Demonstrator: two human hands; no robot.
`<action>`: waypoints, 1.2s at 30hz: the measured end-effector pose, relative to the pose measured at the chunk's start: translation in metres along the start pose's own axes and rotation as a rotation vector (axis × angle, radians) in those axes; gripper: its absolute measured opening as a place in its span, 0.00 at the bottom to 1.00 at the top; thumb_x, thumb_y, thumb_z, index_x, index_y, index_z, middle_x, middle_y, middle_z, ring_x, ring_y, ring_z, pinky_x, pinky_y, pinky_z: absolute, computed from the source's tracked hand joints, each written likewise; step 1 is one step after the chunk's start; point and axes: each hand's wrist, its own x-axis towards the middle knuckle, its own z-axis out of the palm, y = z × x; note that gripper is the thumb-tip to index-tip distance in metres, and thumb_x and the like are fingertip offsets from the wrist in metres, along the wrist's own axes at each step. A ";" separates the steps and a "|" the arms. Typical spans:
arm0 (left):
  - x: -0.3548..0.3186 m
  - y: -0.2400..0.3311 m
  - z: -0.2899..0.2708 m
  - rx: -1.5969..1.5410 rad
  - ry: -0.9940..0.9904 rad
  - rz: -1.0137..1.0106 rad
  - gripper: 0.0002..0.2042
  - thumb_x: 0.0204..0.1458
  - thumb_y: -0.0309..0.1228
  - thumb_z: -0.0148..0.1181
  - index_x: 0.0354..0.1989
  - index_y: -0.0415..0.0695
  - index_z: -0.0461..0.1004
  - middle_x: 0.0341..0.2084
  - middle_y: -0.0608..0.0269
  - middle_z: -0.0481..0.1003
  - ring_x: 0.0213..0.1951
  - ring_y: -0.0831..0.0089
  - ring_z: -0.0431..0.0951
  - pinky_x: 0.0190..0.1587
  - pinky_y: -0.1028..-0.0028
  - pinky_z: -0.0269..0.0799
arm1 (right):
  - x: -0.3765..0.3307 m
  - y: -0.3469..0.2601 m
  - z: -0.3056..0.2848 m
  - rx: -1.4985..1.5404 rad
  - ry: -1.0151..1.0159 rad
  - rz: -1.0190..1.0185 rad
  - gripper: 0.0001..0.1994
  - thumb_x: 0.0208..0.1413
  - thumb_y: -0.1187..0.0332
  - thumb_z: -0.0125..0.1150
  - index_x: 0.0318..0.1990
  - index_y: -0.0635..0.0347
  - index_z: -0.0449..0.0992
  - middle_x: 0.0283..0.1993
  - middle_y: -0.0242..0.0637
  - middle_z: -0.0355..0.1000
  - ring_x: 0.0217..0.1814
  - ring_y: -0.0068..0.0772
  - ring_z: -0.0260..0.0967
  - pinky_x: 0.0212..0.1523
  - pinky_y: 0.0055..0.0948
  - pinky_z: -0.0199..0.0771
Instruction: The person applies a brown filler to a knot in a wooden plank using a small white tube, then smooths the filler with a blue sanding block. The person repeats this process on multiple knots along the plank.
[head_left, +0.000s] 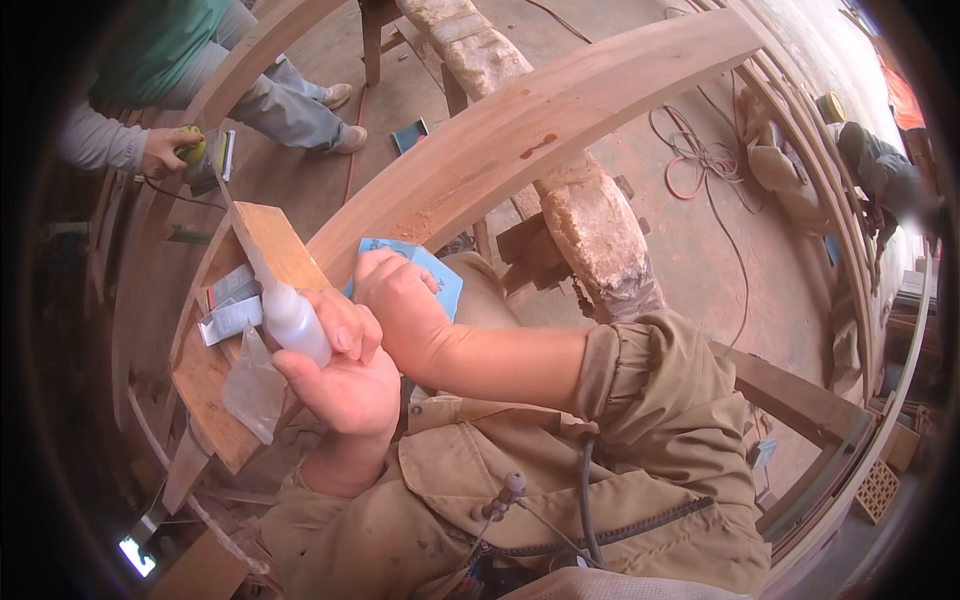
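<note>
My left hand (350,385) is closed around a white squeeze bottle (295,322) with a long thin nozzle that points up and to the left. The bottle is over a wooden tray box (278,240). In the box lie small printed packets (232,305) and a clear plastic bag (255,388). My right arm reaches across from the right, and my right hand (400,298) grips a folded blue sheet of sandpaper (437,275) beside the lower end of a curved wooden beam (480,165). The beam carries dark reddish spots and some sawdust.
At upper left another person's hand (165,152) holds a green power tool (205,155). Rough timber supports (600,230) stand under the beam. A coiled hose and cords (700,150) lie on the floor. Long curved wooden strips (845,220) run along the right.
</note>
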 end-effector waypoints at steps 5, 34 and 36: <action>0.002 -0.001 0.003 -0.049 0.030 0.042 0.26 0.61 0.54 0.43 0.44 0.39 0.64 0.22 0.71 0.59 0.21 0.84 0.54 0.20 0.84 0.49 | 0.009 0.046 0.021 -0.055 -0.058 0.188 0.08 0.45 0.67 0.56 0.29 0.61 0.78 0.31 0.36 0.66 0.26 0.29 0.68 0.20 0.31 0.67; 0.002 -0.011 0.003 0.019 -0.012 0.002 0.25 0.60 0.55 0.44 0.44 0.40 0.63 0.23 0.71 0.59 0.21 0.84 0.55 0.19 0.84 0.49 | 0.038 0.258 0.054 0.480 -0.075 0.286 0.13 0.55 0.69 0.51 0.42 0.46 0.82 0.38 0.39 0.77 0.40 0.44 0.73 0.43 0.38 0.72; 0.002 -0.011 0.000 0.063 0.026 -0.028 0.26 0.57 0.57 0.47 0.40 0.42 0.60 0.22 0.69 0.61 0.20 0.84 0.56 0.17 0.84 0.49 | 0.036 0.242 0.058 0.489 0.001 0.177 0.14 0.51 0.71 0.53 0.40 0.44 0.83 0.38 0.39 0.77 0.41 0.43 0.72 0.46 0.37 0.71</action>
